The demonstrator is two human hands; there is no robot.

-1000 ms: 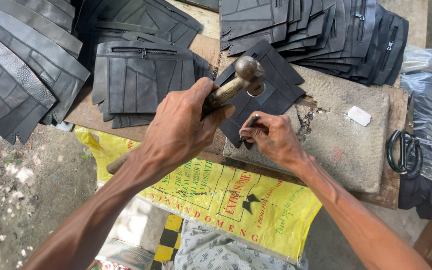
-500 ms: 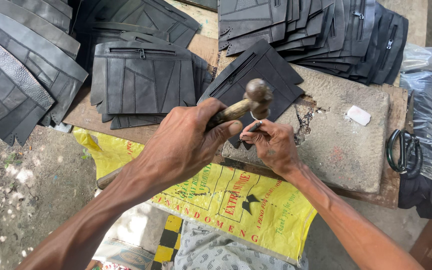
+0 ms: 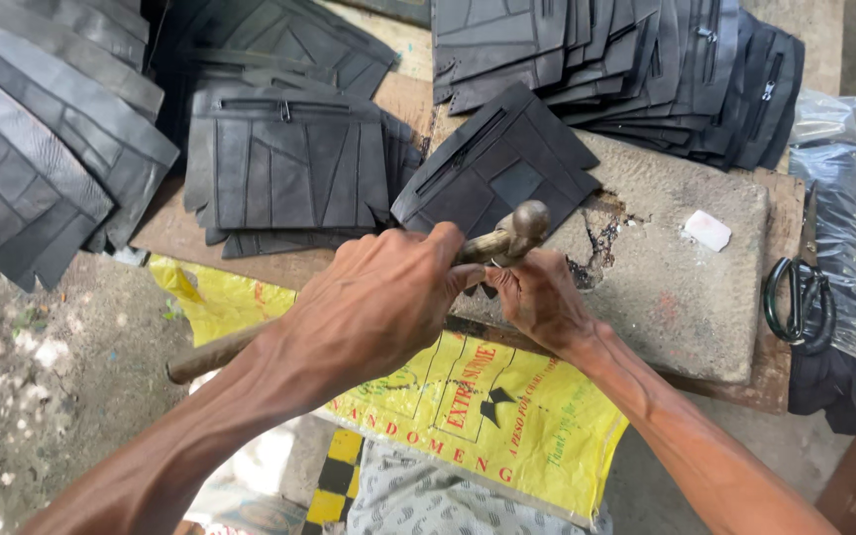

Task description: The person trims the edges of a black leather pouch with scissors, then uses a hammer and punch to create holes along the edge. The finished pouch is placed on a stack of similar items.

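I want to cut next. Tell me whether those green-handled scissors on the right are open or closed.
Closed. The scissors lie flat at the bench's right edge with their two green handle loops close together; the blades are dark against the black material, so their tips cannot be made out.

Can't see middle of hammer (image 3: 507,236) handle: my left hand (image 3: 378,307) wraps it. Near corner of black stitched pouch (image 3: 497,173) lost under my right hand (image 3: 542,297); whatever fingers pinch there too small to tell. Stack of dark panels (image 3: 42,149) cut by left and top edges. Row of zipped pieces (image 3: 646,69) cut by top edge. Yellow sack (image 3: 487,416) partly hidden under both forearms. Scissors (image 3: 795,302) blades out of sight against dark cloth.
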